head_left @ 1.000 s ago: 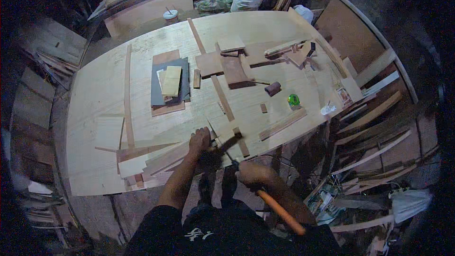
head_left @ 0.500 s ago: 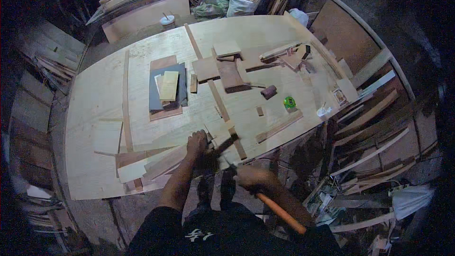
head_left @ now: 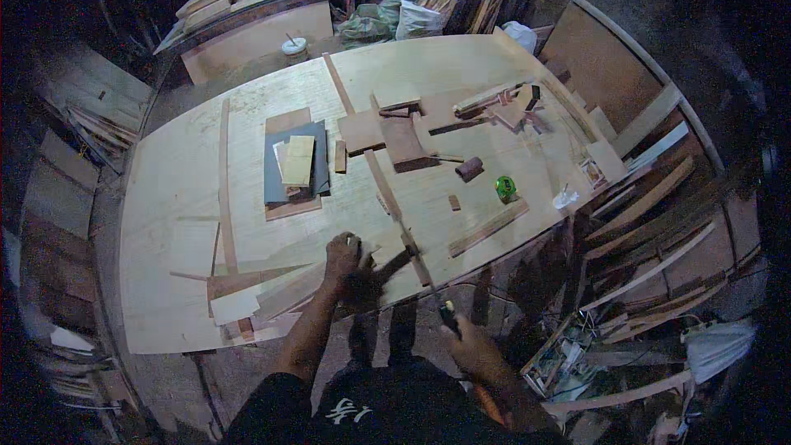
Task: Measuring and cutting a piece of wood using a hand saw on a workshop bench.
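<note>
My left hand (head_left: 343, 255) is closed at the near edge of a big pale plywood sheet (head_left: 181, 165). Something small and pale shows at its fingertips, too dim to name. To the right, beyond the sheet's near edge, my right hand (head_left: 468, 344) is wrapped round a hand saw (head_left: 447, 313). Its thin blade appears nearly edge-on, pointing away from me over a narrow wooden strip (head_left: 381, 183). Whether the blade touches the strip, I cannot tell. Most of the saw's orange handle is hidden beneath my right forearm. Dark shadow covers the surface between my hands.
Loose boards (head_left: 272, 288) lie left of my left hand. Farther off are stacked panels (head_left: 297, 166), brown wood blocks (head_left: 404, 140), a brown cylinder (head_left: 469, 169) and a green tape measure (head_left: 505, 189). Curved wood strips (head_left: 651, 198) lean at the right; a white bucket (head_left: 294, 49) stands beyond.
My right hand has moved right and back toward me with the saw, and the orange handle has slipped under my forearm. My left hand stays nearly in place; the view has shifted slightly.
</note>
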